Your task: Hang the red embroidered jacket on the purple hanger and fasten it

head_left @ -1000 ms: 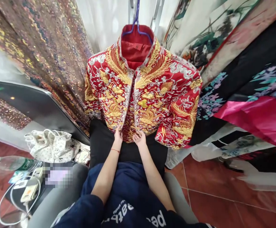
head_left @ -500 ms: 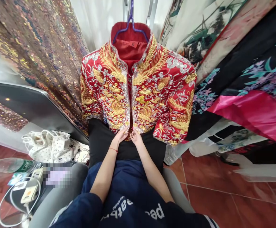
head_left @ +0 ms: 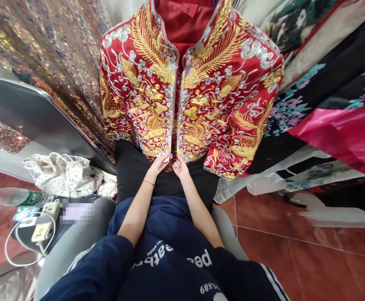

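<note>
A: The jacket (head_left: pixel 201 96), red with gold and silver embroidery, hangs straight in front of you. It is between the sequin cloth (head_left: pixel 44 46) on your left and the floral fabrics (head_left: pixel 327 83) on your right. Its hem lies over a black garment (head_left: pixel 132 171) hanging beneath it.

B: And the two front panels nearly meet. A narrow gap (head_left: pixel 174 104) runs down the middle, with red lining showing at the collar.

A: Both your hands are at the bottom of that gap, just beside each other. Your left hand (head_left: pixel 159 164) has its fingertips pinched on the hem corner of the panel on your left.

B: Your right hand (head_left: pixel 181 167) is curled against the hem of the other panel. Its fingertips are tucked at the cloth, so I cannot tell whether it grips or only touches.

A: For handling, I would say take each panel by the plain hem edge, not by the raised beadwork, which looks likely to snag or shed.

B: Agreed. Pull evenly on both sides, or the jacket may swing to one side. The hem corners will sit level only under an equal pull.

A: Use a light grip, too, because that embroidery looks stiff and heavy. And mind the red cord (head_left: pixel 149 182) on your left wrist, which is near the loose threads.
</note>
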`<state>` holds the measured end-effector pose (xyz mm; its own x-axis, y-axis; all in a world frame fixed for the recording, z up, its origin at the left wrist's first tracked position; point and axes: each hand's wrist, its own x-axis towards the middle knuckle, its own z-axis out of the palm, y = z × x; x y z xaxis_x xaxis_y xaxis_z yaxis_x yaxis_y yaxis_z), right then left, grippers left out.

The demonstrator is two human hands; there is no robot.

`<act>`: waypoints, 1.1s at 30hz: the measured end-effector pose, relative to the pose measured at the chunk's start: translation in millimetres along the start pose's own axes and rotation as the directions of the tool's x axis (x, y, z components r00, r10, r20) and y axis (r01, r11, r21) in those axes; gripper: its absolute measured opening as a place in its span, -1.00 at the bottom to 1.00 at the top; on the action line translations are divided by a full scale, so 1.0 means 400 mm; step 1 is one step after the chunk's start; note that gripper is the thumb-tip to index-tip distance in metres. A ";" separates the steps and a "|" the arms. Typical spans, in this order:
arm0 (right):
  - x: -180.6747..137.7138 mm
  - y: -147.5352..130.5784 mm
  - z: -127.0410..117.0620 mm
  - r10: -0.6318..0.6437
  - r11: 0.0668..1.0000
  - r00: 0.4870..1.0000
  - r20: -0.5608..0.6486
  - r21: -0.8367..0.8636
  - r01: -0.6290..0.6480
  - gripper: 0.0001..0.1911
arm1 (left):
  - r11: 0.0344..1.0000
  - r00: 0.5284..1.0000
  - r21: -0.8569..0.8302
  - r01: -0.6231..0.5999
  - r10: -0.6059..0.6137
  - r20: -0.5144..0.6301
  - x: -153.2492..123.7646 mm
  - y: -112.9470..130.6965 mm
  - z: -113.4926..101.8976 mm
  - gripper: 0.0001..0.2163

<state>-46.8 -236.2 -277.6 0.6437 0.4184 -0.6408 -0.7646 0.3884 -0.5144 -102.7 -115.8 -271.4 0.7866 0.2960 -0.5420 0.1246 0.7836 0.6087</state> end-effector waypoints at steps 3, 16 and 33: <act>-0.005 0.007 0.005 -0.017 1.000 1.000 0.021 -0.008 0.018 -0.66 | 1.000 1.000 0.003 0.001 -0.001 0.007 -0.001 0.003 0.003 -0.92; -0.018 0.025 0.022 -0.066 0.997 0.998 0.009 0.026 0.066 -0.66 | 0.986 0.993 0.150 0.077 -0.089 0.075 0.015 -0.015 0.026 -0.69; -0.064 0.010 0.079 -0.190 0.982 0.975 0.117 0.032 0.187 -0.68 | 0.982 0.978 0.168 0.090 -0.119 0.169 0.007 0.066 0.024 -0.73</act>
<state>-65.4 -219.5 -245.3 0.7764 0.4304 -0.4604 -0.6291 0.4860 -0.6066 -91.4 -99.5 -251.0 0.8567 0.1042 -0.5051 0.2952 0.7040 0.6460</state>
